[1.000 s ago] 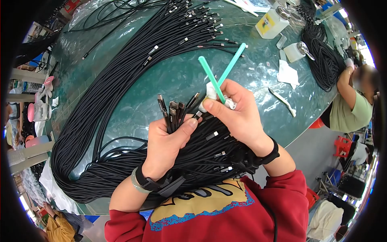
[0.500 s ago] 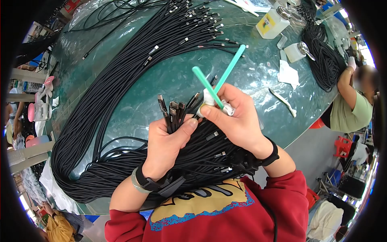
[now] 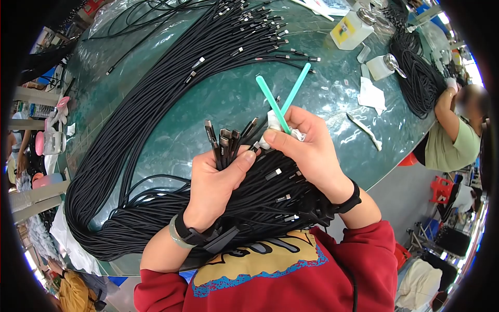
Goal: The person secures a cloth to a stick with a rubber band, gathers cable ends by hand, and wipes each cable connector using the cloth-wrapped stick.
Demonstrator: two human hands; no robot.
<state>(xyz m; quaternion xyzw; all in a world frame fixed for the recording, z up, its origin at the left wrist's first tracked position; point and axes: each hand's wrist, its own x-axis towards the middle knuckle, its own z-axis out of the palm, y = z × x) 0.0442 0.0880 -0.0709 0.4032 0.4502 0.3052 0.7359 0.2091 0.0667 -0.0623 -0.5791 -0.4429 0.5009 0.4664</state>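
My left hand (image 3: 214, 184) is closed around a bunch of black cables, whose metal-tipped USB plugs (image 3: 224, 139) stick up above the fist. The thumb presses one cable's plug (image 3: 254, 147) that points toward my other hand. In my right hand (image 3: 307, 143), thumb and fingers pinch two crossed turquoise sticks (image 3: 297, 91) together with a crumpled white cloth (image 3: 272, 122). The cloth sits right by the tip of that plug; whether they touch I cannot tell. More black cables (image 3: 254, 187) pass beneath both hands, with several plugs showing.
A thick loop of black cables (image 3: 125, 125) curves across the green table (image 3: 332, 99). A yellow-labelled bottle (image 3: 352, 30), a smaller bottle (image 3: 382, 66), white tissue (image 3: 371, 95) and a thin white-tipped tool (image 3: 365, 131) lie at right. A co-worker (image 3: 455, 138) sits beyond.
My right hand has shifted slightly up and right, and the turquoise sticks have changed their angle. More of the plug's tip shows between my hands. My left hand has stayed in place.
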